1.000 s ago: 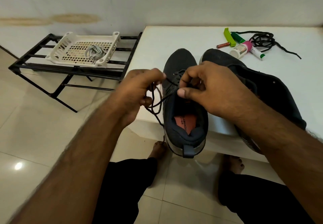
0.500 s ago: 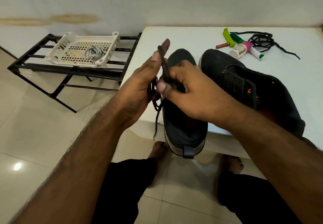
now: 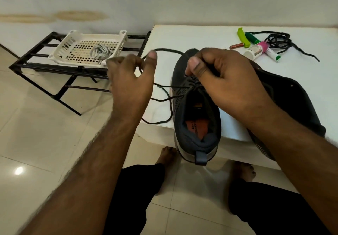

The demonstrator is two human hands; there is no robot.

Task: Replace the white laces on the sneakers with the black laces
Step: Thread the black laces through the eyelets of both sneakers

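The black lace [image 3: 165, 50] is threaded through the eyelets of the near sneaker [image 3: 196, 110], which stands on the white table [image 3: 192, 37] with its heel jutting past the front edge. One strand arcs from the toe end out to the left hand [image 3: 130, 73], whose curled fingers and thumb pinch it beyond the table's left edge. Two more strands run from the eyelets leftward and loop loosely on the table. The right hand [image 3: 221, 73] rests over the sneaker's tongue, with fingers bent and pinching the lace at the upper eyelets. The second sneaker [image 3: 285, 99] lies just behind the right forearm, tilted on its side. A spare black lace [image 3: 279, 42] sits coiled at the far right of the table beside a green clip [image 3: 242, 37], a few small tubes and a bottle. Left of the table, a white basket [image 3: 87, 48] on a black rack [image 3: 36, 62] holds the white laces [image 3: 100, 51].
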